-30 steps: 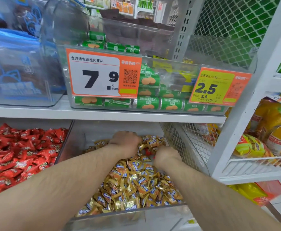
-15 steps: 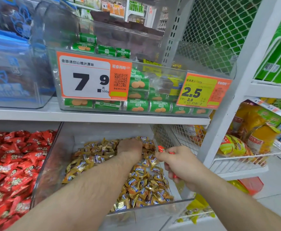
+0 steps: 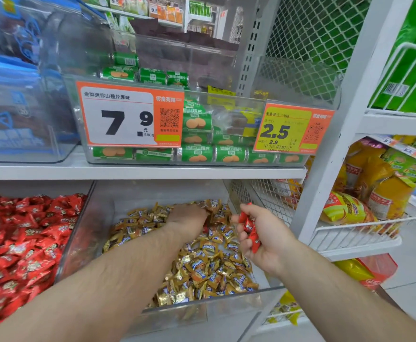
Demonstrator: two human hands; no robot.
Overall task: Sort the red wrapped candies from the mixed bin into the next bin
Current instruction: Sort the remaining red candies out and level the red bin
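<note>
Red wrapped candies (image 3: 250, 230), several at once, sit bunched in the right hand (image 3: 263, 239), whose fingers (image 3: 245, 211) curl round them so that only the wrapper ends stick out above and below the fist. A second ago that hand was down among the gold wrappers beside the other one; half a second ago it had come up with a red piece showing at the fingertips; now it is lifted off the heap and hangs over the right side of the mixed bin (image 3: 209, 308), near the wire mesh divider (image 3: 266, 196). By my reading the picking step for this handful is done, and the carry comes next.

Left hand (image 3: 189, 215) lies knuckles-up, pressed into the gold candies (image 3: 209, 265) at the back of the bin. Its fingers are buried in the pile, so I cannot tell whether they grip anything; a speck of red shows just right of the wrist, likely another stray.

Outward from there, the red bin (image 3: 16, 243) stands just left of the mixed one, a clear wall between them. The held candies must cross over the left forearm to reach it. Above runs a white shelf (image 3: 140, 172) with green biscuit packs (image 3: 197, 154) behind an orange price tag (image 3: 130, 114).
</note>
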